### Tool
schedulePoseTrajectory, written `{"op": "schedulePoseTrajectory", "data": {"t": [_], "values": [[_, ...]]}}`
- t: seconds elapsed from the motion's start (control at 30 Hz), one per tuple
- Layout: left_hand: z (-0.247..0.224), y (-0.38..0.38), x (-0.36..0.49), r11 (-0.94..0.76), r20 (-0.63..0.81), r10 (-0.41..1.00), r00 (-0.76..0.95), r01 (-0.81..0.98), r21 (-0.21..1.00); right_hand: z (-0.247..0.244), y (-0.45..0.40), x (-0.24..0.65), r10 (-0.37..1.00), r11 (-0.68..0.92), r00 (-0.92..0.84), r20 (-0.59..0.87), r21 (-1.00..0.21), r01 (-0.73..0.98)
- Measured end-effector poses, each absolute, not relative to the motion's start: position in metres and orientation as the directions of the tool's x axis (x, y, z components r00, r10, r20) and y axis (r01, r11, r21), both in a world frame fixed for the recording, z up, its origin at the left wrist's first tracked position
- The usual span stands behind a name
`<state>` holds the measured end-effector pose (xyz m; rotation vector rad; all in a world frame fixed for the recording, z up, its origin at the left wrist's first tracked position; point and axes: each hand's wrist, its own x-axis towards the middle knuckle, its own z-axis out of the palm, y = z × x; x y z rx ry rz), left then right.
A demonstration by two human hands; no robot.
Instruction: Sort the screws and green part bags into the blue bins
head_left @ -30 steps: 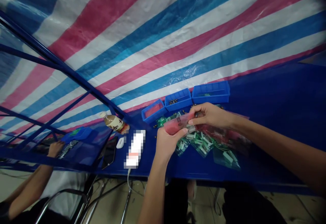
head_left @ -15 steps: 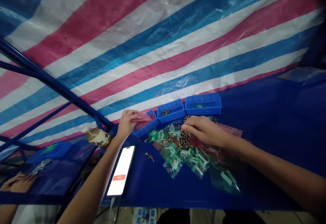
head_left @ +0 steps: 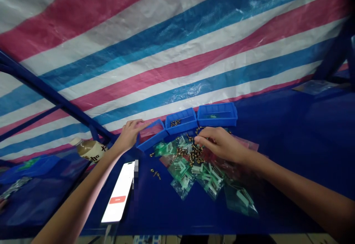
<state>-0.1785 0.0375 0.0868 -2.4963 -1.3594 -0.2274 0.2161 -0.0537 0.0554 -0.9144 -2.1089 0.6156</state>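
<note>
My left hand (head_left: 129,134) is at the left blue bin (head_left: 152,140), its fingers stretched over the rim beside the pink bags (head_left: 151,131) inside. Over the right part of a pile of brass screws (head_left: 194,153) is my right hand (head_left: 217,140), thumb and fingertips pressed together; anything between them is too small to make out. Green-tinted bags (head_left: 212,179) with white pieces and screws lie below the pile. The middle bin (head_left: 181,122) contains small metal parts, and the right bin (head_left: 217,115) a little green material.
A lit phone (head_left: 119,192) with a cable lies at the left front, near two loose screws (head_left: 155,174). A bottle (head_left: 88,149) stands beyond my left forearm. Striped sheeting hangs behind the bins. Another person's fingers show at the far left edge.
My left hand has let go of the pink bag, which now lies in the left bin. My right hand stays by the screws. The view has shifted, moving the table items left.
</note>
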Motion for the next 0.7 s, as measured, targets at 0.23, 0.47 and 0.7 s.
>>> {"op": "schedulePoseTrajectory", "data": {"t": [0.23,0.47,0.7], "values": [[0.098,0.012,-0.176,-0.582,0.055,0.812,0.581,0.813,-0.005,0.049,-0.053,0.214,0.757,0.646,-0.485,0.439,-0.613,0.454],[0.092,0.02,-0.153,-0.603,-0.01,0.792,0.61,0.785,0.138,0.045,-0.052,0.214,0.744,0.663,-0.511,0.431,-0.569,0.486],[0.093,0.024,-0.149,-0.52,0.117,0.851,0.512,0.793,0.318,0.045,-0.051,0.215,0.739,0.671,-0.512,0.438,-0.54,0.507]]}}
